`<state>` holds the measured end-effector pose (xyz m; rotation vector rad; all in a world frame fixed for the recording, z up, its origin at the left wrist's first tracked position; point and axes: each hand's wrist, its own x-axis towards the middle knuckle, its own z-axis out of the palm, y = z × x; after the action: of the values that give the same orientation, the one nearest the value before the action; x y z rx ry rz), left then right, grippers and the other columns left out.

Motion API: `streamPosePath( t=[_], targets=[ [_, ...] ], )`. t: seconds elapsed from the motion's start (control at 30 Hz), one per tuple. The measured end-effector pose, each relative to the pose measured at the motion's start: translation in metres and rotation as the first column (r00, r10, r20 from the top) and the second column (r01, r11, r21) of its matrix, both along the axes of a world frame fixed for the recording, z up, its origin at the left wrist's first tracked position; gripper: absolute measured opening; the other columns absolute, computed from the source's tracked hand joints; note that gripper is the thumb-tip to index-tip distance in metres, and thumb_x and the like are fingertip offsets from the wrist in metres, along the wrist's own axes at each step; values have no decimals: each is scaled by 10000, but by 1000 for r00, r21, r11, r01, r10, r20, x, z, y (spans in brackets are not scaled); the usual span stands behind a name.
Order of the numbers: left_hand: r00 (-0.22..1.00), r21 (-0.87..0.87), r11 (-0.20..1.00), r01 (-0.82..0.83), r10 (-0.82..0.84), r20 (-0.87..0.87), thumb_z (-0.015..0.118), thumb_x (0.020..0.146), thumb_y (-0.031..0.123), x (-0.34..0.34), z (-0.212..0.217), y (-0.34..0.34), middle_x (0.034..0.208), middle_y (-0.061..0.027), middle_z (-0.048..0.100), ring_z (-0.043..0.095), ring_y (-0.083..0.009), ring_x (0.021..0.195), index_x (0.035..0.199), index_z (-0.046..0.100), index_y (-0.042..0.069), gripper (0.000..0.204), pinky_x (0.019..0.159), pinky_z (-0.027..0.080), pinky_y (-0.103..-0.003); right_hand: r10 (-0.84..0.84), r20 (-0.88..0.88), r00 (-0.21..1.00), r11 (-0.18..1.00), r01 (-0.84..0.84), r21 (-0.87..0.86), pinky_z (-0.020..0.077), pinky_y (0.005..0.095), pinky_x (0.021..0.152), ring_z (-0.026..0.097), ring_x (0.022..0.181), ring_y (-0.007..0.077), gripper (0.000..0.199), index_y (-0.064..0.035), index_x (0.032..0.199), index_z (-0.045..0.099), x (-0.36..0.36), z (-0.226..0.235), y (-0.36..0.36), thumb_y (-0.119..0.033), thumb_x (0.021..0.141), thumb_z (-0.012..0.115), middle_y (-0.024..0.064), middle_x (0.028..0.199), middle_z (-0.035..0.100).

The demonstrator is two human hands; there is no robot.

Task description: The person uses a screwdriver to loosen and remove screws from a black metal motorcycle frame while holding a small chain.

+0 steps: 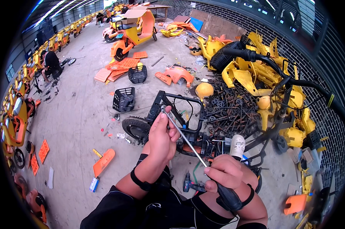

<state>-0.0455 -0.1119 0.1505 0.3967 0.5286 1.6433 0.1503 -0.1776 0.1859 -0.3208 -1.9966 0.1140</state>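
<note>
A long screwdriver with a silver shaft and thick dark handle slants across the middle of the head view. My right hand is closed around it near the handle. At the far end of the shaft, the fingers of my left hand pinch the tip, where a small metal piece shows; its kind is too small to make out. Just beyond my hands lies a stripped scooter frame, black, with cables and a wheel. A cordless drill rests on the floor between my legs.
Dark metal parts are heaped at right, beside piled yellow panels. Black handlebars jut in from the right. A black basket, an orange panel and a spray can lie leftward. A person sits by parked scooters.
</note>
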Motion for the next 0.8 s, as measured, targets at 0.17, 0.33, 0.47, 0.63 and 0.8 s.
streamPosePath(
  t=[0.17, 0.33, 0.47, 0.63, 0.8],
  targets=[
    [999, -10, 999, 36, -36, -33, 424, 1072, 238, -1, -6, 0, 749, 10, 499, 396, -43, 525, 1330, 512, 38, 338, 428, 315, -196, -52, 67, 996, 994, 46, 95, 485, 314, 537, 563, 590, 206, 265, -57, 988, 711, -6, -4, -6, -248, 813, 770, 39, 729, 539],
    [999, 10, 999, 48, -48, -14, 424, 1070, 260, -3, -11, 4, 745, 14, 494, 393, -47, 521, 1335, 506, 27, 362, 422, 313, -200, -67, 108, 992, 990, 52, 134, 474, 308, 533, 564, 586, 205, 289, -57, 988, 707, -8, -4, -7, -266, 803, 781, 38, 725, 540],
    [996, -1, 997, 82, -82, -22, 426, 1068, 255, -5, -10, 2, 742, 4, 494, 399, -52, 527, 1320, 510, 4, 366, 422, 310, -202, -81, 85, 993, 991, 71, 117, 467, 306, 526, 567, 587, 204, 293, -56, 981, 706, -6, -2, -7, -268, 796, 787, 34, 719, 543],
    [986, -87, 987, 135, -142, -88, 426, 1065, 237, -3, -18, 2, 733, -22, 495, 394, -62, 525, 1272, 531, -28, 353, 416, 298, -203, -87, 90, 992, 990, 76, 116, 461, 299, 514, 565, 579, 201, 281, -48, 966, 701, -6, 0, -7, -259, 799, 783, 33, 718, 546],
    [959, -38, 971, 237, -240, -150, 418, 1067, 231, -14, -31, 9, 714, -14, 469, 339, -56, 496, 1233, 539, -36, 337, 405, 280, -200, -63, 61, 996, 991, 55, 120, 463, 304, 496, 557, 564, 201, 268, -29, 935, 693, -2, 0, 0, -245, 802, 780, 40, 719, 551]
  ],
)
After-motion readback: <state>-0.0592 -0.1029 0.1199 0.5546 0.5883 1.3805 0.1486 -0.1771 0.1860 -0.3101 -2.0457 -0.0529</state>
